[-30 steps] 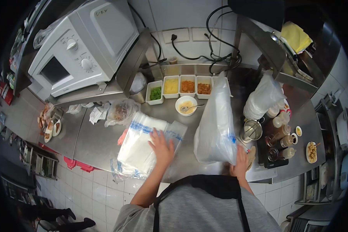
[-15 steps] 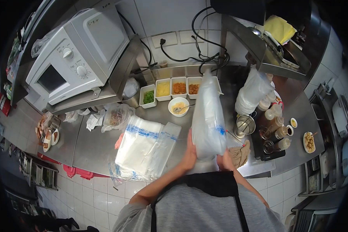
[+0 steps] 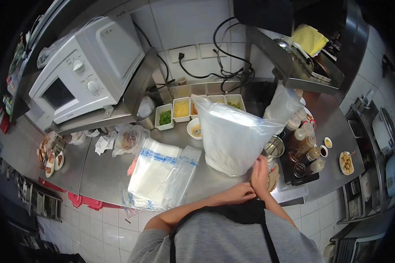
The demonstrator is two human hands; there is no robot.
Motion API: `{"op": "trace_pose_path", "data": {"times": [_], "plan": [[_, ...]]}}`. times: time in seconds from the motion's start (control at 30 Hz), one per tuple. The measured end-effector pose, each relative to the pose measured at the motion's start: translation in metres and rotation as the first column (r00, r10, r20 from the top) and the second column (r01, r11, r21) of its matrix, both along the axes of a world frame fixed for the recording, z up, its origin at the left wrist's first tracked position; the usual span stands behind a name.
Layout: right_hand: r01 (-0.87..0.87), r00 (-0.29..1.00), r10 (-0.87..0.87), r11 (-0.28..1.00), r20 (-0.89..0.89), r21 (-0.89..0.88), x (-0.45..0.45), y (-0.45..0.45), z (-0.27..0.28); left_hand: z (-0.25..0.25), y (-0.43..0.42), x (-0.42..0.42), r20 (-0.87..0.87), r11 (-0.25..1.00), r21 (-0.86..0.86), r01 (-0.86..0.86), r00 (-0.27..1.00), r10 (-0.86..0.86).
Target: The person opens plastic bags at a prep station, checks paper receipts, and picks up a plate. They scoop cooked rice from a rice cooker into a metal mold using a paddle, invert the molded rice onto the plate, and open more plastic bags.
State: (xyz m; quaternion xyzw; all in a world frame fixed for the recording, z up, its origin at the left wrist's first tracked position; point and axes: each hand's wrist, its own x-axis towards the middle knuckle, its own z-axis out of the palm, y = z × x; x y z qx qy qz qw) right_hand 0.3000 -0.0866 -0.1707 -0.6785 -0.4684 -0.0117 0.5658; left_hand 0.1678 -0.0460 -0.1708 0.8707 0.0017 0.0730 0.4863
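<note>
A full, whitish plastic bag point(image 3: 232, 138) stands upright on the steel counter, its wide top edge slanting to the right. My right hand point(image 3: 260, 175) is at the bag's lower right side, fingers bent together; whatever they hold is too small to make out. Just in front of the bag, near my apron, my left hand point(image 3: 239, 193) has its fingers curled and sits close to my right wrist, apart from the bag. A stack of flat clear bags with blue print point(image 3: 156, 175) lies to the left. A beige cloth point(image 3: 273, 177) lies right of my right hand.
Behind the bag are white tubs point(image 3: 164, 124) of toppings and a bowl with a spoon point(image 3: 191, 131). Sauce bottles point(image 3: 309, 142), a metal pot point(image 3: 274, 153) and another filled bag point(image 3: 283, 103) stand right. A microwave point(image 3: 85, 65) sits on the left shelf.
My left hand first left the flat bags for the full bag, then moved off it toward my right wrist. The full bag has turned, its broad face now toward me.
</note>
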Motion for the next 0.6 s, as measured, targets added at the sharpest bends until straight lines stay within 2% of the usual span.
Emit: {"op": "trace_pose_path", "data": {"times": [0.07,0.1,0.13,0.23,0.27,0.37,0.4,0.47,0.5,0.53,0.6], "plan": [[0.078,0.988,-0.069,0.995,0.138,-0.060,0.005,-0.029,-0.015,-0.004,-0.003,0.005,0.107,0.943,0.190,-0.273,0.961,0.256],[0.079,0.988,-0.063,0.991,0.144,-0.109,0.008,-0.042,-0.029,-0.008,-0.003,0.008,0.172,0.873,0.270,-0.407,0.912,0.372],[0.082,0.987,-0.059,0.985,0.150,-0.154,0.012,-0.051,-0.045,-0.019,0.005,0.012,0.171,0.839,0.380,-0.390,0.921,0.351],[0.055,0.977,0.009,0.954,0.212,-0.294,0.013,-0.065,-0.052,-0.027,0.013,0.018,0.141,0.860,0.429,-0.277,0.961,0.240],[0.044,0.972,0.039,0.939,0.233,-0.340,0.012,-0.067,-0.050,-0.031,0.013,0.017,0.216,0.857,0.435,-0.277,0.956,0.199],[0.032,0.973,0.041,0.951,0.227,-0.308,0.012,-0.067,-0.053,0.007,0.015,-0.012,0.261,0.938,0.231,-0.260,0.945,0.197],[0.058,0.975,0.008,0.957,0.223,-0.285,0.012,-0.065,-0.054,0.008,0.023,-0.028,0.191,0.937,0.075,-0.341,0.927,0.322],[0.095,0.967,-0.020,0.952,0.252,-0.291,0.012,-0.062,-0.052,0.007,0.051,-0.069,0.469,0.689,0.130,-0.713,0.657,0.591],[0.114,0.964,-0.032,0.948,0.265,-0.299,0.010,-0.063,-0.050,0.006,0.071,-0.093,0.480,0.520,0.144,-0.842,0.519,0.707],[0.116,0.960,-0.035,0.953,0.278,-0.280,0.009,-0.062,-0.046,0.015,0.079,-0.114,0.508,0.184,0.239,-0.953,0.284,0.813],[0.080,0.960,-0.015,0.972,0.280,-0.222,0.008,-0.061,-0.046,-0.008,0.095,-0.155,0.478,-0.223,0.513,-0.829,0.060,0.876]]}}
